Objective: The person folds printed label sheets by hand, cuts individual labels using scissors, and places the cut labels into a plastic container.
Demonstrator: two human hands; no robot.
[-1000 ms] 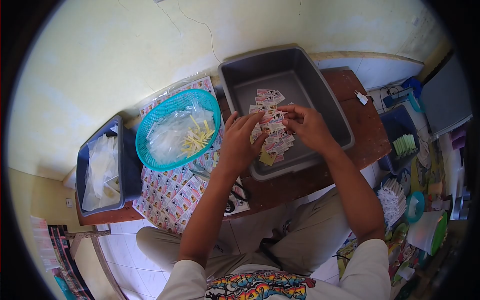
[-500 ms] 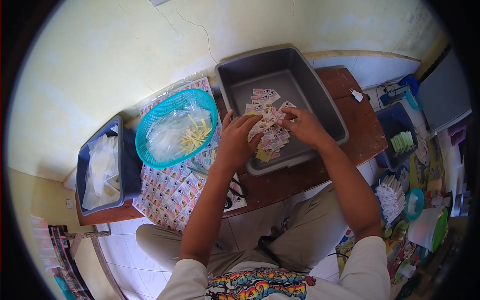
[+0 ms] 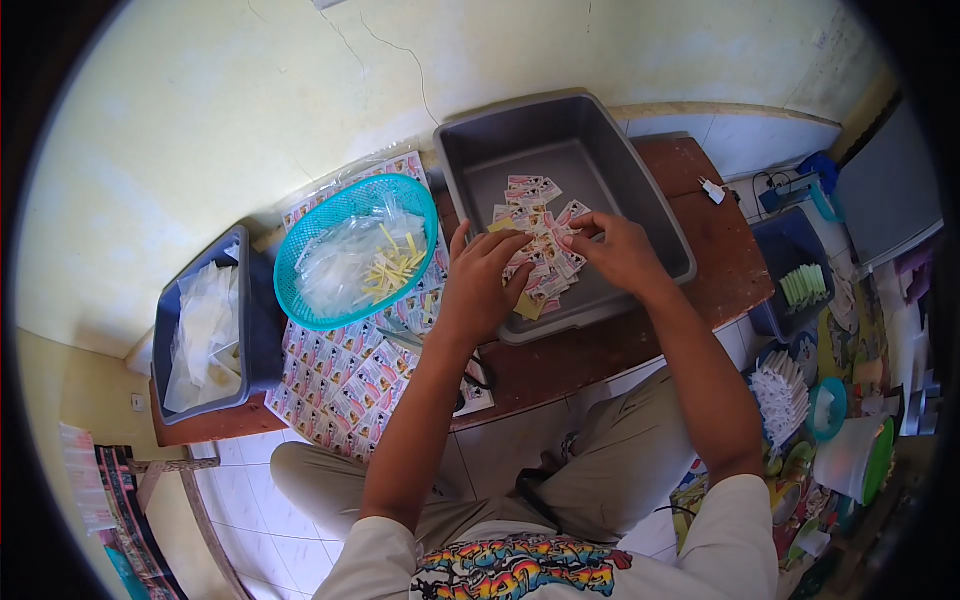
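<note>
Small printed paper labels (image 3: pixel 541 272), some showing a plain yellowish back, lie in a loose pile inside the grey plastic tub (image 3: pixel 478 180). My left hand (image 3: pixel 482 278) reaches over the tub's near left rim, thumb apart from the fingers, with its fingertips at the pile's left side. At the right side of the pile, my right hand (image 3: pixel 618 256) pinches the edge of a printed label (image 3: pixel 572 213) between thumb and fingers. The fingertips partly cover where it is gripped.
Left of the tub, a turquoise basket (image 3: pixel 283 270) holds clear plastic bags and yellow strips, on printed label sheets (image 3: pixel 335 385). A dark blue bin (image 3: pixel 262 325) with plastic bags stands farther left. The wooden table (image 3: pixel 715 240) carries a white plug (image 3: pixel 712 191).
My right hand has shifted slightly right and up, and the labels by its fingertips lie differently. My left hand stays over the pile with little movement.
</note>
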